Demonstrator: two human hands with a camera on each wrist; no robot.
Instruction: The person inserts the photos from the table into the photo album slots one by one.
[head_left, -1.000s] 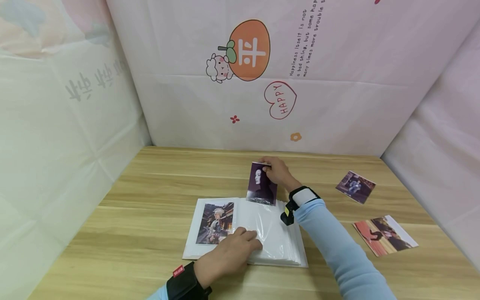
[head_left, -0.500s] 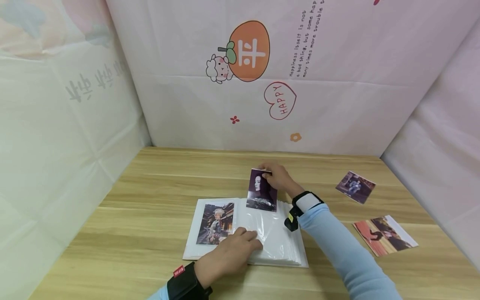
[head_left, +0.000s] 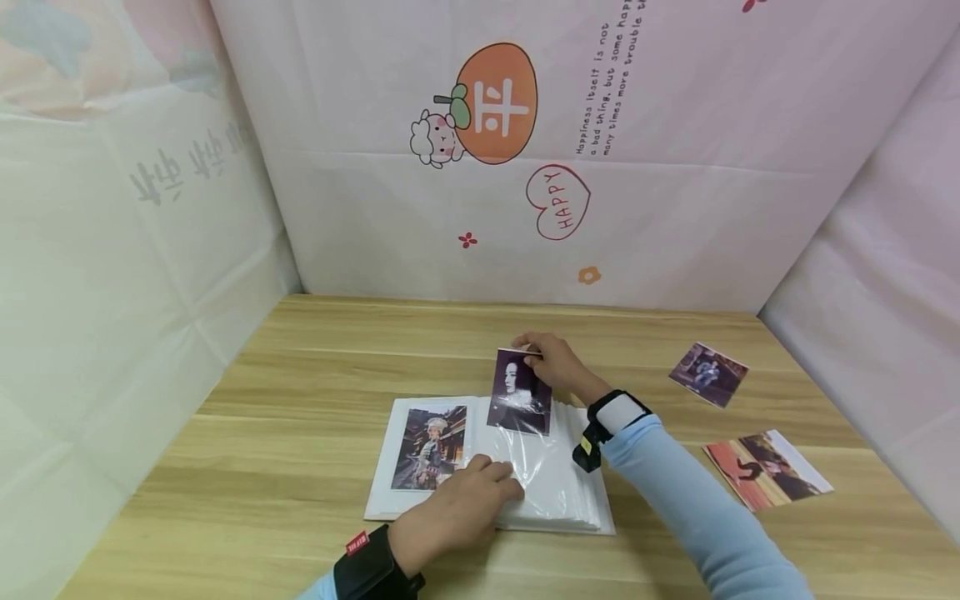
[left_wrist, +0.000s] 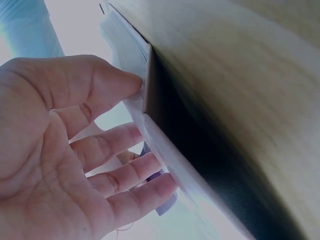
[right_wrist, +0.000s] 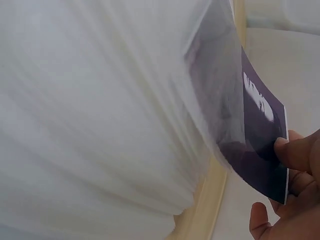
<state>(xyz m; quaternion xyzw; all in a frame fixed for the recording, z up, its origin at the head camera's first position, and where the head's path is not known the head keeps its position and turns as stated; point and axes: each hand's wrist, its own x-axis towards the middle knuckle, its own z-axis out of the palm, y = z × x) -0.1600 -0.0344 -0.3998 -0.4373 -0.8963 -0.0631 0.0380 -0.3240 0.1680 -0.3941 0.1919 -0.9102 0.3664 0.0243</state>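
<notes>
A photo album lies open on the wooden table, with a photo of a person in a white hat on its left page. My right hand pinches the upper right corner of a dark purple portrait photo. In the right wrist view, that photo's lower part shows through the clear sleeve, while the upper part sticks out. My left hand rests on the album near its spine, fingers extended. Up close in the left wrist view, its thumb and fingertips touch the album's edge.
Two photos lie apart on the right of the table: a dark one with a seated figure and a red-and-tan one nearer the front. White printed cloth hangs behind and on both sides.
My right hand has moved down toward the album, and the portrait photo sits lower, further into the clear sleeve. The left hand has stayed in place.
</notes>
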